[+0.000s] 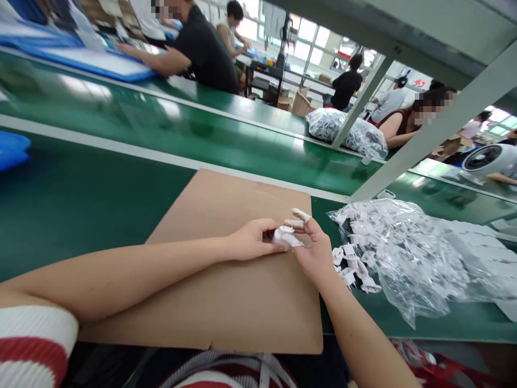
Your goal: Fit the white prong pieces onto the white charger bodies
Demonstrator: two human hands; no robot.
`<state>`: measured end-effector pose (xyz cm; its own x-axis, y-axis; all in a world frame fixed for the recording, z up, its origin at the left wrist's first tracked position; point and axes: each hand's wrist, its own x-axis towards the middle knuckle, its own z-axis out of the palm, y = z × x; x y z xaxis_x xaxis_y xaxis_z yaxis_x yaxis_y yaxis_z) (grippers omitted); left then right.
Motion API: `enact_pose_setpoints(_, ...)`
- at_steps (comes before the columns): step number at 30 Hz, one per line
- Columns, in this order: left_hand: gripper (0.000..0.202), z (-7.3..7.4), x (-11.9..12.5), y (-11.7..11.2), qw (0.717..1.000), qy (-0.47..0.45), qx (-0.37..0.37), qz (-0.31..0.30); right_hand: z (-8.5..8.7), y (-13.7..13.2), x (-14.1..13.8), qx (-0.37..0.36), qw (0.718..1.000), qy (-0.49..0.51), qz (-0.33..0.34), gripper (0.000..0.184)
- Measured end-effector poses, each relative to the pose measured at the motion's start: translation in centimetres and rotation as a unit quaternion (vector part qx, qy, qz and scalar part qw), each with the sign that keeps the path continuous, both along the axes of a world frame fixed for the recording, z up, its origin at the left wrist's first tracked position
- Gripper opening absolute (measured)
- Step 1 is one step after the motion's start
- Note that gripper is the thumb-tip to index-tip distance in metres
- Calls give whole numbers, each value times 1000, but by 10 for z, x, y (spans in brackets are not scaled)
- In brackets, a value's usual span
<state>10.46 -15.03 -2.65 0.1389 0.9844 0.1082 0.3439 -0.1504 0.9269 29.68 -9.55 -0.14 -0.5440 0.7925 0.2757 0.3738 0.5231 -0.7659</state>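
Observation:
Over a flat sheet of brown cardboard [242, 307], my two hands meet at a small white plastic part [281, 233]. My left hand [255, 240] pinches it from the left between thumb and fingers. My right hand [317, 253] grips the same part from the right; white covers sit on its thumb and some fingertips, and its upper fingers stick out past the part. Fingers hide much of the part, so its exact shape cannot be made out. Loose white plastic parts [355, 269] lie just right of my right hand.
A clear plastic bag [420, 258] full of white parts lies on the green bench at right. A slanted metal post [404, 140] rises behind it. Another filled bag [329, 124] is across the bench. A blue object [12, 150] lies at left. Several people work beyond.

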Motion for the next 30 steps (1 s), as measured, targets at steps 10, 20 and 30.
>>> enact_pose_setpoints(10,39,25,-129,113,912,138,-15,386,2,-8,3,93,975,-179,93,40)
enact_pose_setpoints(20,61,16,-183,133,805,249,-50,536,12,-8,7,74,950,-272,134,41)
enact_pose_setpoints(30,93,-18,-77,76,895,401,57,185,5,1,10,124,933,-326,92,48)
